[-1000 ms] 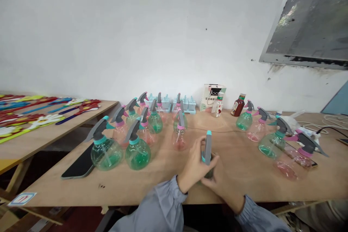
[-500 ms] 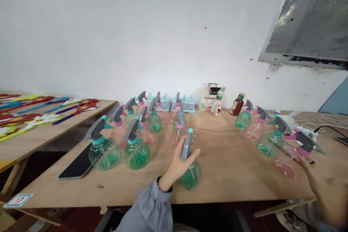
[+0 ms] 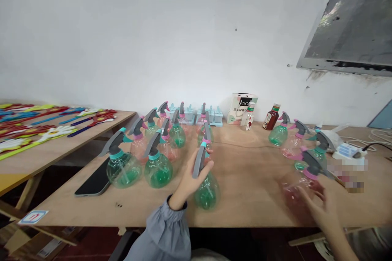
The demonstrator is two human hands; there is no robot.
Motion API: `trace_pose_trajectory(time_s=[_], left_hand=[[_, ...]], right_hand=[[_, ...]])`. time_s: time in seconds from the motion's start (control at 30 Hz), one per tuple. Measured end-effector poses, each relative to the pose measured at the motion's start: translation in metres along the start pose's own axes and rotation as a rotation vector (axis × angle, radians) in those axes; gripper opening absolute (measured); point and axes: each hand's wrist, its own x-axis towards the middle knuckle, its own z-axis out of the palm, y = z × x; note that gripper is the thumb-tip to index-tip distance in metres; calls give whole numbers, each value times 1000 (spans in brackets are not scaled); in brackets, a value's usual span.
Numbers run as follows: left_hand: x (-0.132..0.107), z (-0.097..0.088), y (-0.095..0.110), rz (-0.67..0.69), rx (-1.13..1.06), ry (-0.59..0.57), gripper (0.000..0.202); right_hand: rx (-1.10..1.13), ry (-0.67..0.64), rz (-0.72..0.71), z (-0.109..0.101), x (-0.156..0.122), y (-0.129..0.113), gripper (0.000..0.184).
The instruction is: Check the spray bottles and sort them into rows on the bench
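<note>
My left hand is wrapped round the neck of a green spray bottle near the table's front edge, with the thumb in front of the grey trigger head. On the right, my right hand grips the round body of a pink spray bottle, both smeared by motion. Left of my left hand stand several more spray bottles, among them a green one and another green one beside it. Behind the pink bottle in my right hand are a pink bottle and a green bottle.
A black phone lies at the left of the wooden table. Light-blue racks, a paper bag and a dark red bottle stand by the wall. Cables and a power strip lie right. Colourful flower-shaped pieces cover another table.
My right hand has moved left with the pink spray bottle, away from the right-hand group. My left hand stays on the green bottle. The view has turned slightly left.
</note>
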Motion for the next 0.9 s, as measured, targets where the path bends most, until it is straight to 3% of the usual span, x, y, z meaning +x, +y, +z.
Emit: trace_pose_trajectory(time_s=[0.1,0.23,0.43,0.6,0.7,0.9], left_hand=[[3,-2,7,25,49,-29,29],[6,-5,16,105,160,24,22],[12,-10,24,96,186,-42,20],[12,-10,17,66,200,-40,28],[10,-9,13,85,211,-47,20],[9,-8,12,120,198,47,25]], right_hand=[[82,-129,-41,31,-9,-40,71],[225,-277,-99,83,10,-88,63],[330,-361,-89,148,39,-98,66],[356,-317,-56,162,36,-93,73],[356,-306,-44,161,32,-91,74],[372,-286,-9,160,29,-93,77]])
